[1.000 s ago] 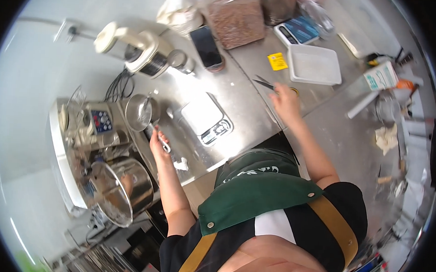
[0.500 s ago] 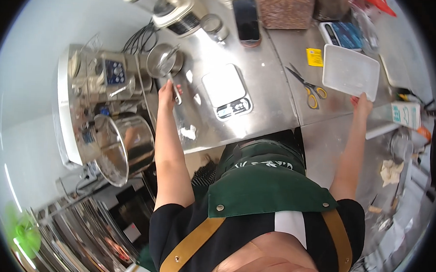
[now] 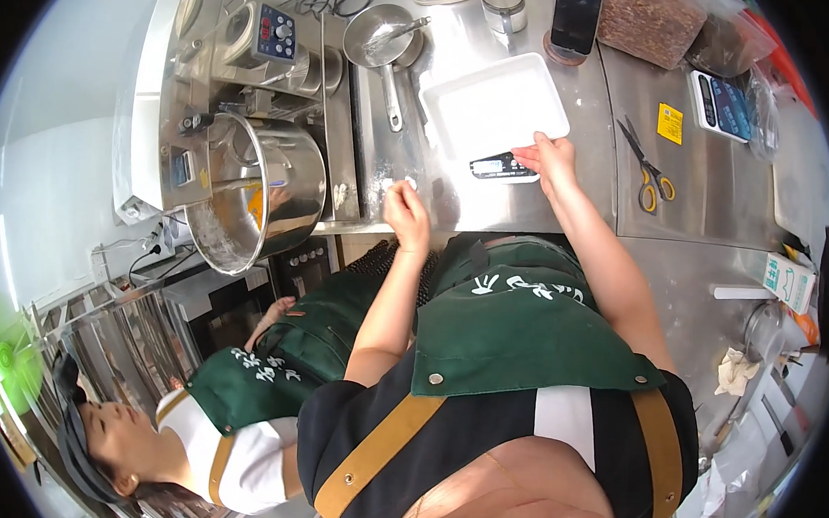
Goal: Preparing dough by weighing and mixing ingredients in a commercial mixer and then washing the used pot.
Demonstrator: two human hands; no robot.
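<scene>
My right hand (image 3: 549,163) is closed on the near right corner of a shallow white tray (image 3: 493,104). The tray is over the white kitchen scale (image 3: 506,167), whose dark display panel shows in front of it. Whether the tray rests fully on the scale, I cannot tell. Curled near the counter's front edge, my left hand (image 3: 407,216) has a small white scrap (image 3: 411,181) showing at its fingers. Beyond it lies a steel saucepan (image 3: 393,75) with a whisk-like utensil inside, its handle pointing toward me.
Black-and-yellow scissors (image 3: 651,173) and a yellow packet (image 3: 670,123) lie to the right. Farther back are a phone (image 3: 575,24), a glass cup (image 3: 503,6) and a second scale (image 3: 723,104). A large steel mixing bowl (image 3: 296,196) and a co-worker in a green apron (image 3: 249,372) are at left.
My right hand has brought the white tray left, from beside the scissors to over the scale. My left hand has left the saucepan's handle and come nearer. A co-worker has entered at left.
</scene>
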